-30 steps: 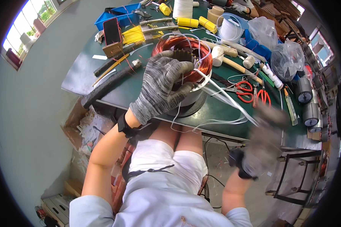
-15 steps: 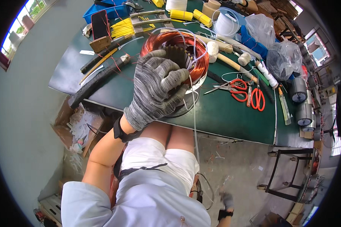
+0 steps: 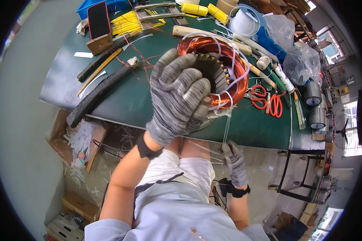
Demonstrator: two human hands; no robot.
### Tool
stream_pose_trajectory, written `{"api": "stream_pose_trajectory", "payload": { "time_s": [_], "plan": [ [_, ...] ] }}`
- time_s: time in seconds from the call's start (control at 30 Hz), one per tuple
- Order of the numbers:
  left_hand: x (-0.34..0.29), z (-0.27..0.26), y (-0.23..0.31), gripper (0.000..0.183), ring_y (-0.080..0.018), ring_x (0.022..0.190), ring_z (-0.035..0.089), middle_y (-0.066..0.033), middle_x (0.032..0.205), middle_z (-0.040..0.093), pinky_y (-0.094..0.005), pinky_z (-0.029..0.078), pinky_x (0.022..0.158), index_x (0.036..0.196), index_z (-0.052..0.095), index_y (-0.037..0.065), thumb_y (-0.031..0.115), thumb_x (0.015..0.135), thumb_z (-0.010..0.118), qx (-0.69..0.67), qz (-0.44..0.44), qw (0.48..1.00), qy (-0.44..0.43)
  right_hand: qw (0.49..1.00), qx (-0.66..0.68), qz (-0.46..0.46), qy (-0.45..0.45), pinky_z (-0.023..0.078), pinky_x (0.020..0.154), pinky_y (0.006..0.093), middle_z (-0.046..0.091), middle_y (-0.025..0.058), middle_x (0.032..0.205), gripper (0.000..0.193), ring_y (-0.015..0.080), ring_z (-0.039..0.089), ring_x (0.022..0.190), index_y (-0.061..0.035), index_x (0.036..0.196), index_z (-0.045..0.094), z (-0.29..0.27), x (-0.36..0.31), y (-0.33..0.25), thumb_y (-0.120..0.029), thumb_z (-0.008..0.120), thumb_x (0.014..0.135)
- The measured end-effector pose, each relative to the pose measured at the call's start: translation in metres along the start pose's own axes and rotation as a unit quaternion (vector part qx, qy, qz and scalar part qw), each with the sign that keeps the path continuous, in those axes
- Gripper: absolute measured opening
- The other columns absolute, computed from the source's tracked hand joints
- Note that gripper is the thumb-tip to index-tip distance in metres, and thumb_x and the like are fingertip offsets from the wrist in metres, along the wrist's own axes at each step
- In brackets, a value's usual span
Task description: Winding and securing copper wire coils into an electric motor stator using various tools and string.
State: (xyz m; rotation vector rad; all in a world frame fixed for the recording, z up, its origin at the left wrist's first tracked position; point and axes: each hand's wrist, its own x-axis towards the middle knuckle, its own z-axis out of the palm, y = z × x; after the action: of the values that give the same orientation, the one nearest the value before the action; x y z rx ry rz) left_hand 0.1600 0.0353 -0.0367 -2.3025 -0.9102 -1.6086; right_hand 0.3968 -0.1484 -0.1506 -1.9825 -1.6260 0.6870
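Observation:
My left hand (image 3: pixel 179 96), in a grey knitted glove, is wrapped over the near left side of a motor stator (image 3: pixel 213 72). The stator is tilted up above the table edge, and a thick ring of copper winding (image 3: pixel 240 78) surrounds its slotted core. White cord loops bind the winding at its near side, beside pale plastic tubes. From there a white cord (image 3: pixel 227 127) runs down to my right hand (image 3: pixel 235 164), also gloved, whose fingers are closed on it below the table edge. The stator's underside is hidden by my left hand.
On the green table (image 3: pixel 149 96) lie red-handled scissors (image 3: pixel 276 105), a mallet (image 3: pixel 263 63), a black-wrapped rod (image 3: pixel 100 94) and yellow strips (image 3: pixel 126 23). A phone (image 3: pixel 99 21) leans on a wooden block. Cord spools (image 3: pixel 244 22) and plastic bags (image 3: pixel 302 62) stand farther back.
The stator has been lifted and tilted, shifting right with my left hand. My right hand has come up from the lower right toward the table edge, with the cord in it.

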Motion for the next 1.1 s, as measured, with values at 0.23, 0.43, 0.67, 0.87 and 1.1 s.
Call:
{"api": "stream_pose_trajectory", "payload": {
  "time_s": [0.23,0.43,0.67,0.87,1.1],
  "plan": [
    [-0.007,0.012,0.013,0.04,-0.0271,0.09,0.055,-0.005,0.078,0.056,-0.0468,0.035,0.09,0.075,0.061,0.012,0.033,0.09,0.031,-0.016,-0.08,0.994,0.078,0.979,0.052,-0.078,0.179,0.045,0.069,0.0312,0.058,0.0085,0.084,0.028,0.0223,0.056,0.072,-0.0056,0.097,0.061,-0.06,0.053,-0.132,-0.011,0.069,0.07],
    [-0.01,0.006,0.019,0.041,-0.0247,0.092,0.056,-0.0042,0.081,0.059,-0.0462,0.035,0.088,0.082,0.061,0.013,0.038,0.091,0.029,-0.065,-0.082,0.994,0.042,0.935,0.23,-0.123,0.242,0.043,0.07,0.0255,0.055,0.0029,0.082,0.017,0.013,0.053,0.074,-0.0073,0.085,0.055,-0.047,0.072,-0.162,-0.009,0.067,0.073],
    [-0.012,0.005,0.016,0.035,-0.0233,0.094,0.057,-0.0025,0.082,0.059,-0.0459,0.035,0.091,0.084,0.062,0.015,0.037,0.088,0.036,-0.072,-0.084,0.993,0.047,0.955,0.272,-0.012,-0.115,0.039,0.044,0.0197,0.056,0.0039,0.072,0.039,0.0093,0.049,0.051,0.003,0.114,0.05,-0.124,0.116,-0.21,-0.019,0.055,0.083],
    [-0.003,0.007,0.001,0.031,-0.0247,0.086,0.056,-0.0024,0.075,0.058,-0.046,0.033,0.091,0.073,0.059,0.014,0.033,0.088,0.039,-0.091,-0.069,0.991,0.067,0.948,0.317,-0.024,-0.018,0.045,0.072,0.0258,0.057,0.0106,0.102,0.038,0.0153,0.055,0.085,0.0052,0.11,0.05,-0.139,0.106,-0.226,-0.02,0.056,0.082],
    [0.011,-0.016,0.003,0.023,-0.0291,0.094,0.053,-0.0088,0.083,0.054,-0.0514,0.032,0.094,0.084,0.056,0.006,0.025,0.072,0.051,0.008,0.022,0.995,-0.098,0.953,0.265,-0.112,-0.096,0.039,0.058,0.0244,0.059,0.0077,0.081,0.038,0.0119,0.05,0.061,-0.004,0.079,0.064,-0.11,0.043,-0.191,-0.041,0.058,0.081]
  ]
}}
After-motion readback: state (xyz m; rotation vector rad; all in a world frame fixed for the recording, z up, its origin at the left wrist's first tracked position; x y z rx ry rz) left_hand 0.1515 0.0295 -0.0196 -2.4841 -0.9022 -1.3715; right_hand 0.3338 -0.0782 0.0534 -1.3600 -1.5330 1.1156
